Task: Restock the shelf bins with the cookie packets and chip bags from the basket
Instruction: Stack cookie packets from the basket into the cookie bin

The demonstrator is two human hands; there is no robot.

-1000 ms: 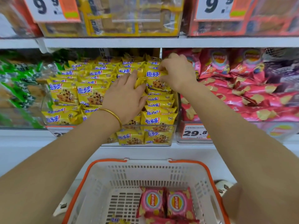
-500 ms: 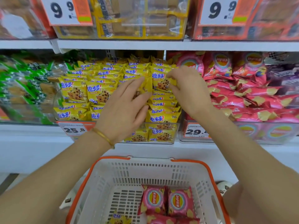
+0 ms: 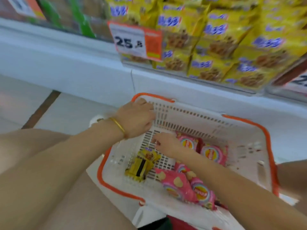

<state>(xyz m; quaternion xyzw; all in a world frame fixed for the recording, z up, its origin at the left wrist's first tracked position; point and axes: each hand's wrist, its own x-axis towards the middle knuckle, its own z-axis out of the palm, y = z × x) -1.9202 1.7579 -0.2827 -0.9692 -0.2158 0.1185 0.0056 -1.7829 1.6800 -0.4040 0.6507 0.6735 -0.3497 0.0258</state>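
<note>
Green packs (image 3: 83, 22): upper left on the shelf, behind a clear front; blurred, print unreadable.
Shelf ledge (image 3: 66, 63): white, running across the view and dropping toward the right, above the basket.
Price tag (image 3: 131, 41): white and orange, reads 25, fixed to the front of the cookie bin at its left end.
Left hand (image 3: 136, 120): at the basket's far left corner, just below the orange rim. Fingers bent and lying against the perforated wall. Nothing seen in it; whether it grips the wall cannot be told.
Bangle (image 3: 118, 126): gold, on the left wrist.
Cookie packet (image 3: 142, 163): yellow, lying on the slatted floor in the left half of the basket. Apart from both hands, near the right fingertips.
Right hand (image 3: 167, 143): inside the basket, low over the floor, partly over the edge of a pink bag. Fingers loosely extended toward the left, grasping nothing.
Chip bags (image 3: 214, 153): pink, several, lying in the middle and near right of the basket, partly under the right forearm.
Basket (image 3: 240, 140): white perforated plastic with an orange rim, below the shelf ledge.
Cookie bin (image 3: 224, 47): clear-fronted, upper right on the shelf, packed with stacked yellow cookie packets.
Second tag (image 3: 300, 82): right edge, cut off by the frame; figures incomplete.
</note>
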